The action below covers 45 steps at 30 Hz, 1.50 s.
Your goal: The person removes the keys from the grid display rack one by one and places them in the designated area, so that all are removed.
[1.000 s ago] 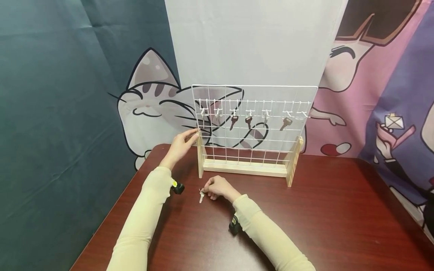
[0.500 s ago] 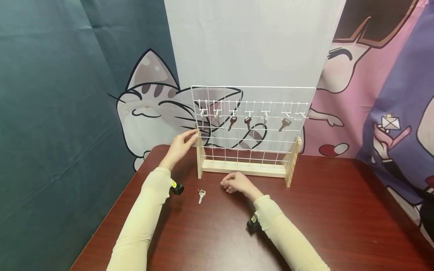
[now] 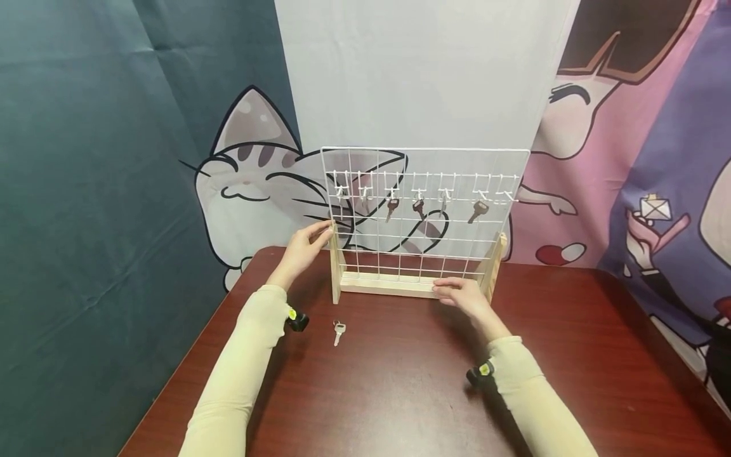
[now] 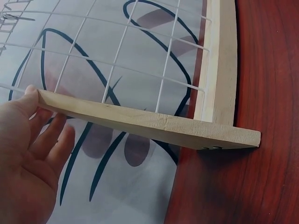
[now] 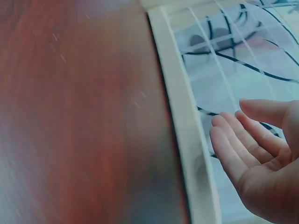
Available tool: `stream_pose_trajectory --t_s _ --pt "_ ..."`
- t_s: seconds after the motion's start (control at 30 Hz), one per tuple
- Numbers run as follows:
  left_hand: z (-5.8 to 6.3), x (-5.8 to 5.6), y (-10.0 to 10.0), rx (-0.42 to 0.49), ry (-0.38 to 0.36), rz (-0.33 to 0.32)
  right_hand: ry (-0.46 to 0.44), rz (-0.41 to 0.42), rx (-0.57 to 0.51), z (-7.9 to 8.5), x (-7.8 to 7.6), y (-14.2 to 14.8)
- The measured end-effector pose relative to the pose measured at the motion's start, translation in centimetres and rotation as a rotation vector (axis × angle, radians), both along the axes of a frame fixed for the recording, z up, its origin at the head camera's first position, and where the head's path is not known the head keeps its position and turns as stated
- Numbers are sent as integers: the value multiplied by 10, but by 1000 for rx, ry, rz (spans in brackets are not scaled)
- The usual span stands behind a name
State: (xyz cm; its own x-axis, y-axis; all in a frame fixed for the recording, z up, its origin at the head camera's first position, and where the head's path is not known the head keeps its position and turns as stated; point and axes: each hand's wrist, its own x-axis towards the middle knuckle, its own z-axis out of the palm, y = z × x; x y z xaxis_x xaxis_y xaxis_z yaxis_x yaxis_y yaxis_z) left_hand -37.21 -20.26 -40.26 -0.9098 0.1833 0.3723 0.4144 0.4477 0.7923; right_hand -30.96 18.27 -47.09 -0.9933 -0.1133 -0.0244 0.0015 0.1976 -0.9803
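Note:
A white wire-grid rack with a wooden base bar (image 3: 388, 285) stands on the table. My left hand (image 3: 301, 249) holds the top of its left wooden side post (image 3: 335, 270); in the left wrist view, the thumb lies on one side of the post (image 4: 154, 119) and the fingers on the other. My right hand (image 3: 465, 297), fingers loosely extended and holding nothing, is in front of the base bar's right part. A silver key (image 3: 339, 329) with a small ring lies on the table, left of centre. Brown keys (image 3: 392, 206) and paler ones hang from hooks along the grid.
The rightmost hook (image 3: 505, 197) on the grid bears no key. Under everything is a dark red-brown table (image 3: 388, 381), its left edge beside a green-grey cloth backdrop (image 3: 103, 222). A printed cartoon curtain hangs behind the rack.
My right hand has let go of the key, leaving it on the table, and has moved right towards the rack's right side, its fingers straightening. My left hand has stayed on the post.

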Motion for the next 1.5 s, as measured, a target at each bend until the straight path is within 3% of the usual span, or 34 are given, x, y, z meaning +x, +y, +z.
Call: stream_pose_trajectory --t_s 0.13,0.33,0.53,0.63,0.97,1.27,1.5 --pt "-2 2 0 -21 13 23 47 -24 3 25 3 18" --pt "-1 1 1 -46 18 31 139 -127 0 72 9 33" --pt "1 1 0 -36 16 30 296 -172 -300 111 9 35" --pt "0 1 0 -34 10 29 341 -186 -369 124 9 36" --pt "1 2 2 -38 11 37 352 -233 -328 137 4 36" --pt "1 2 3 -31 6 40 313 -120 -514 140 -2 35" --pt "3 2 2 -21 3 30 296 -81 -561 142 -3 36"
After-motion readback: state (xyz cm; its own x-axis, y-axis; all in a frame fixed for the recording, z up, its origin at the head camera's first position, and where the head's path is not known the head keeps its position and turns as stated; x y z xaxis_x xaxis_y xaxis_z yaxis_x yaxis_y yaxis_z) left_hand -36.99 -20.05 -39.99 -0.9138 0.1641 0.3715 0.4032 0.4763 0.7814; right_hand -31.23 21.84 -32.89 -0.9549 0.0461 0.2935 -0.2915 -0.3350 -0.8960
